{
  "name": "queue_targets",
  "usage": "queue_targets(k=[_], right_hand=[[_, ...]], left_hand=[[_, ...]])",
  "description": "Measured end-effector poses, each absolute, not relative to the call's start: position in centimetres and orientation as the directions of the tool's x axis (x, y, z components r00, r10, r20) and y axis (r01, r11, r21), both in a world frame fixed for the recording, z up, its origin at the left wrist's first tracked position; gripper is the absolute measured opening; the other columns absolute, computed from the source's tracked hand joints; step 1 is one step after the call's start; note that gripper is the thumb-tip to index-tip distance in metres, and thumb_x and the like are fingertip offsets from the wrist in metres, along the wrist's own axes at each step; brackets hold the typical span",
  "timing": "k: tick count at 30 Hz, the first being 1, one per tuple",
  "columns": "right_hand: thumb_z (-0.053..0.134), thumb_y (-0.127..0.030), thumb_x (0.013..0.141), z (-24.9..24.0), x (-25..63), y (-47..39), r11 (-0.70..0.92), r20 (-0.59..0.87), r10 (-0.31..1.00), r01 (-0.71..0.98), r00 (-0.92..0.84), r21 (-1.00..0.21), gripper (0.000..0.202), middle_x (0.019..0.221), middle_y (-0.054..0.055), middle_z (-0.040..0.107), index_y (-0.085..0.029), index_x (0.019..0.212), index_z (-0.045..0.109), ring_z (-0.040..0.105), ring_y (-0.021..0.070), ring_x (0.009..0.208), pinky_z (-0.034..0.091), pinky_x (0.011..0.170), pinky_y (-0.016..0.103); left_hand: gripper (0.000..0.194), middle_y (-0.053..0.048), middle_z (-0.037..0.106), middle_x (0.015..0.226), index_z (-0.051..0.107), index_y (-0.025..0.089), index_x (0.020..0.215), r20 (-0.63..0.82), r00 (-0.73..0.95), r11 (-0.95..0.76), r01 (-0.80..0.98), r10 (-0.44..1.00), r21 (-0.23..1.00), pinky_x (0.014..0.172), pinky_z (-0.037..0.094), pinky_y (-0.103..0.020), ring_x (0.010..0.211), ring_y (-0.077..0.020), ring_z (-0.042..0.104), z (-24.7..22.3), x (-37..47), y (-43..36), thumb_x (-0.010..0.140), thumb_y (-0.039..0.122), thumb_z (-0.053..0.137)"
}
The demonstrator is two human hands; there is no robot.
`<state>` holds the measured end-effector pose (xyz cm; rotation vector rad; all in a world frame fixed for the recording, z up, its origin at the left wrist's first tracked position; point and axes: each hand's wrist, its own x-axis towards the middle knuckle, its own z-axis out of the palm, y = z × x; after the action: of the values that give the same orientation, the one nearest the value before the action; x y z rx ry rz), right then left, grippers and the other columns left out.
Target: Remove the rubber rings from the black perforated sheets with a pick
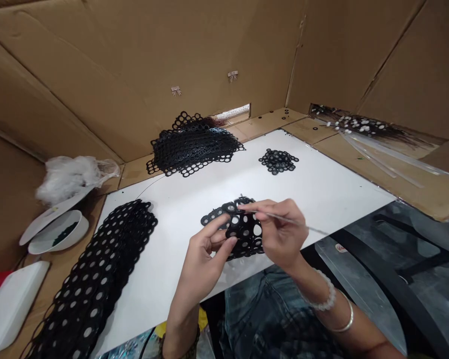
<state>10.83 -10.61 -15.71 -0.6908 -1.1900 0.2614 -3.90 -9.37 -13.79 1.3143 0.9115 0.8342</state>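
Note:
My left hand point(205, 254) pinches the edge of a black mesh piece made of joined rings point(243, 238), thumb and forefinger closed on it. In my right hand point(282, 232) is a thin, needle-like metal tool point(295, 220), pinched between thumb and fingers. Its front end meets the rings near my right fingertips; its back end sticks out to the right past my hand. Part of the mesh is hidden behind both hands. Whether a thread runs through the rings I cannot make out.
A long black ring mesh point(93, 279) lies left, a mesh stack point(194, 144) at the back, and a small ring cluster point(278, 160) right of it. A white bowl point(60, 234) holds black pieces. Cardboard walls point(153, 60) enclose the white board point(322, 184). Clear strips point(392, 154) lie right.

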Motion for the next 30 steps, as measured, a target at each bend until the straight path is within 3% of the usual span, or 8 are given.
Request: queue_targets(k=[3,7,13,17,20,25,28,30], right_hand=[[0.055,-0.006,0.084,-15.3,11.3,-11.1,0.746,0.743,0.588,0.14,0.318,-0.651,0.016,0.089,0.003,0.071,-0.022,0.088,0.057,0.071,0.0201,0.088,0.059,0.073,0.036],[0.058,-0.011,0.084,-15.3,11.3,-11.5,0.767,0.814,0.535,0.275,0.226,-0.58,0.01,0.092,0.007,0.066,-0.021,0.087,0.058,0.068,0.019,0.087,0.059,0.072,0.036],[0.054,-0.004,0.082,-15.4,10.7,-11.3,0.778,0.854,0.484,0.355,0.189,-0.519,0.019,0.085,0.004,0.062,-0.022,0.088,0.054,0.067,0.0161,0.079,0.059,0.071,0.033],[0.048,0.002,0.079,-15.7,10.4,-11.0,0.759,0.878,0.433,0.442,0.204,-0.477,0.029,0.082,0.003,0.062,-0.023,0.092,0.054,0.067,0.0159,0.077,0.058,0.063,0.028],[0.046,0.001,0.08,-16.3,10.0,-10.7,0.742,0.894,0.377,0.498,0.244,-0.449,0.031,0.075,0.001,0.062,-0.025,0.095,0.055,0.067,0.0158,0.075,0.057,0.058,0.026],[0.053,-0.004,0.08,-17.3,9.2,-10.0,0.633,0.924,0.331,0.682,0.191,-0.367,0.019,0.075,0.003,0.063,-0.023,0.076,0.053,0.061,0.0171,0.072,0.054,0.056,0.029],[0.054,-0.006,0.081,-17.2,9.2,-9.9,0.599,0.876,0.427,0.656,0.224,-0.46,0.017,0.092,0.007,0.068,-0.022,0.074,0.054,0.065,0.0201,0.085,0.056,0.063,0.032],[0.051,-0.006,0.083,-17.0,9.4,-10.0,0.646,0.813,0.512,0.5,0.276,-0.576,0.018,0.096,0.006,0.07,-0.023,0.079,0.056,0.068,0.0204,0.093,0.059,0.071,0.034]], left_hand=[[0.04,-0.006,0.077,0.085,0.06,0.014,0.118,-0.089,0.393,0.117,-0.049,0.915,0.992,0.074,0.053,-0.024,0.079,-0.0177,0.07,-13.6,-4.4,-9.1,0.08,0.018,0.069],[0.032,-0.006,0.077,0.088,0.065,0.018,0.11,-0.021,0.361,0.1,-0.2,0.932,0.975,0.077,0.054,-0.024,0.08,-0.0166,0.071,-13.1,-5.0,-8.7,0.079,0.016,0.071],[0.028,0.001,0.075,0.071,0.069,0.024,0.102,-0.054,0.366,0.163,-0.275,0.929,0.948,0.068,0.053,-0.019,0.068,-0.0127,0.069,-13.0,-5.0,-8.4,0.076,0.016,0.074],[0.033,-0.001,0.074,0.074,0.065,0.023,0.113,-0.066,0.391,0.146,-0.178,0.918,0.973,0.07,0.053,-0.024,0.068,-0.0158,0.068,-13.5,-4.9,-8.5,0.08,0.023,0.07],[0.036,0.002,0.07,0.067,0.063,0.025,0.118,-0.036,0.382,0.064,-0.059,0.924,0.996,0.07,0.052,-0.023,0.064,-0.0134,0.065,-13.6,-4.8,-8.7,0.082,0.024,0.068],[0.053,0.008,0.056,0.055,0.05,0.033,0.134,0.037,0.372,-0.089,0.122,0.927,0.989,0.082,0.047,-0.023,0.064,-0.011,0.059,-13.7,-4.9,-9.2,0.085,0.025,0.065],[0.06,0.009,0.056,0.056,0.04,0.034,0.139,0.011,0.328,-0.077,0.189,0.944,0.979,0.077,0.047,-0.023,0.066,-0.0128,0.061,-13.7,-4.9,-9.2,0.085,0.027,0.064],[0.062,0.008,0.06,0.059,0.033,0.032,0.141,-0.017,0.296,-0.057,0.24,0.955,0.969,0.07,0.046,-0.023,0.065,-0.0139,0.061,-13.6,-4.7,-9.1,0.086,0.03,0.062]])
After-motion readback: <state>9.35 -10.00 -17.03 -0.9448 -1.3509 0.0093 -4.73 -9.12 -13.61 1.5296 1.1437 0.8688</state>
